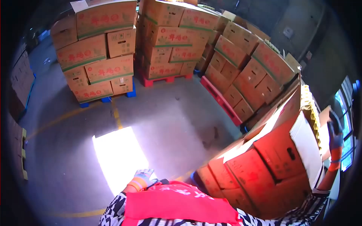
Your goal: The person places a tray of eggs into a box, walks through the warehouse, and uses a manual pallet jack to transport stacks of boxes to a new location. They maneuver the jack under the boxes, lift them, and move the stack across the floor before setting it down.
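Left, near: our left hand (144, 177), fingers released, beside the red apron (177, 205). Right, near: the open box (277, 148) atop a stack (250, 171), our right hand (335, 126) at its flap (324, 117); whether the fingers grasp it, we cannot tell.

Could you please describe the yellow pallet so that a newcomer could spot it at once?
At the grey floor's left edge, find the nearer box stack. Beneath it lies the pallet, pale yellow, while the other pallets in view are blue or red.
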Demonstrator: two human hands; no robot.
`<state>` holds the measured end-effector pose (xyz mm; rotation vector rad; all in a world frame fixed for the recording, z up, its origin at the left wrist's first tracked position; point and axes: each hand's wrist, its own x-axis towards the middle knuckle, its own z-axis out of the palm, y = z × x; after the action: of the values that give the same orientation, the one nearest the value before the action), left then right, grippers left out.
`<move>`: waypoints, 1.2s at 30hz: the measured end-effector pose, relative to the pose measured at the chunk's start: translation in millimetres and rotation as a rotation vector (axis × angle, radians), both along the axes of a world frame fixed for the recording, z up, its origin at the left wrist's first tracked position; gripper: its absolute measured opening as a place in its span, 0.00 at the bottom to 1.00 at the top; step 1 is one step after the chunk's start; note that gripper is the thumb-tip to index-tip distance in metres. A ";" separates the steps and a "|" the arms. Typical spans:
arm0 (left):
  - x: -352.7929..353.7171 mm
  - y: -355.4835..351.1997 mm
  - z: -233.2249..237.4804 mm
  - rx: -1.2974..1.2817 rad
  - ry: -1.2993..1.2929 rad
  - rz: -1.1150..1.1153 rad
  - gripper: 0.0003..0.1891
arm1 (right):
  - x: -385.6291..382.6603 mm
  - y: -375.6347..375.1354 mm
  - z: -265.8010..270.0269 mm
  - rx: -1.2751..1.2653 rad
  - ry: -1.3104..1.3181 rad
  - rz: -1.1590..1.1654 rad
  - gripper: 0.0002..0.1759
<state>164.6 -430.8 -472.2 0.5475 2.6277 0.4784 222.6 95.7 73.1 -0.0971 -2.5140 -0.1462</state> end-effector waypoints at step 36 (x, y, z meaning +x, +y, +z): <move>196.2 -571.5 -128.8 0.827 -0.383 2.408 0.19 | -532.9 -1304.8 -596.0 -0.279 -1.154 1.247 0.26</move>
<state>360.8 -1002.3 -601.0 -2.3991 1.1408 1.7593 -310.3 -1209.1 -522.9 1.8518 -3.0376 0.8716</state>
